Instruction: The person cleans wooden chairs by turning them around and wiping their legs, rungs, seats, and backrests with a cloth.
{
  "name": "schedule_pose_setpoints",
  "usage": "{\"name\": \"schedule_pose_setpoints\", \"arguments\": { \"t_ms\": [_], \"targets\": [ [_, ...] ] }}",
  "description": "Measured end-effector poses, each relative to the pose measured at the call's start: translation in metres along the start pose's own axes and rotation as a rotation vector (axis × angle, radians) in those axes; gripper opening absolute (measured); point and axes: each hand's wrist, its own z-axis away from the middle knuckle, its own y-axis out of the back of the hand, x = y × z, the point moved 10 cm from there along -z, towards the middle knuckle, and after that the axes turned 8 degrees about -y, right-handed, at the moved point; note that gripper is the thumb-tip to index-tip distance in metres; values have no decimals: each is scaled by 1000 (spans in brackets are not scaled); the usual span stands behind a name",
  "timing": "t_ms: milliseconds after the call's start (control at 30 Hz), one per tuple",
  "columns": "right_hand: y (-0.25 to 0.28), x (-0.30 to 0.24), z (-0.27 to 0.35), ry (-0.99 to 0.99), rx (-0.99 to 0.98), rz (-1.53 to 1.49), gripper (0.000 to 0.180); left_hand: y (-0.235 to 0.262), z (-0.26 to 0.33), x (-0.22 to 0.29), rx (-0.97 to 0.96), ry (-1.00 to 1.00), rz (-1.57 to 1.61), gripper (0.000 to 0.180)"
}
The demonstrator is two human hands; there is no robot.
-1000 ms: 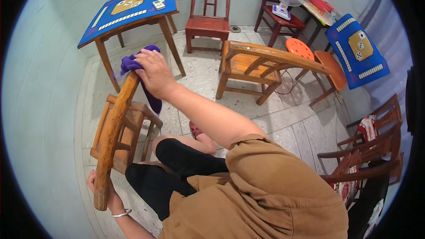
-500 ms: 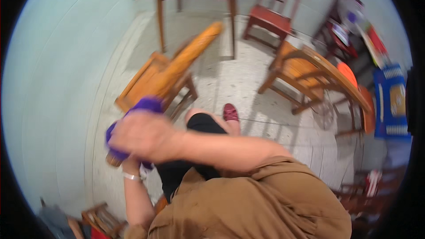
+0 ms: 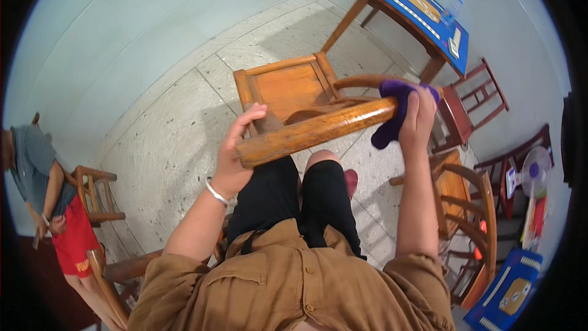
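Note:
A wooden chair [image 3: 324,132] stands in front of me, its thick top rail slanting across the middle of the view above my knees. My left hand [image 3: 236,150] grips the rail's left end, fingertips lying over its far side. At the other end, my right hand [image 3: 419,113] is wrapped round a purple cloth [image 3: 392,132] and presses it on the rail. Part of the cloth hangs below the wood. Behind the rail shows the chair's square seat [image 3: 291,89].
Beyond the chair is a table [image 3: 392,3] with a blue top and tiles. A red-brown chair [image 3: 468,107], another wooden chair [image 3: 459,202], a fan [image 3: 536,168] and a second blue-topped table [image 3: 505,294] are on the right. At far left is a person in red shorts [image 3: 73,233].
My right hand and the purple cloth have gone from the rail's left end to its right end. My forearms no longer cross. The view has turned left, bringing the person into sight.

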Motion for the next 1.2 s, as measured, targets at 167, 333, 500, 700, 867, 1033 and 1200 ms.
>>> {"name": "schedule_pose_setpoints", "arguments": {
  "t_ms": [167,333,500,700,867,1033,1200],
  "targets": [
    [-23,-122,53,236,-110,-239,23,33,40,-12,329,328,782,21],
    [-50,-216,73,556,-390,-265,36,27,49,6,381,425,810,17],
    [-77,-237,67,632,-435,-62,37,35,49,11,420,387,728,25],
    [-104,-254,60,627,-680,-148,30,38,53,-2,525,411,649,27],
    [-139,-241,55,414,-1141,-184,31,58,65,-15,564,463,566,26],
    [-78,-232,64,774,-677,-174,43,80,70,-18,513,459,514,24],
    [-43,-108,13,526,-410,30,34,111,80,-10,638,399,423,28]
  ]
}}
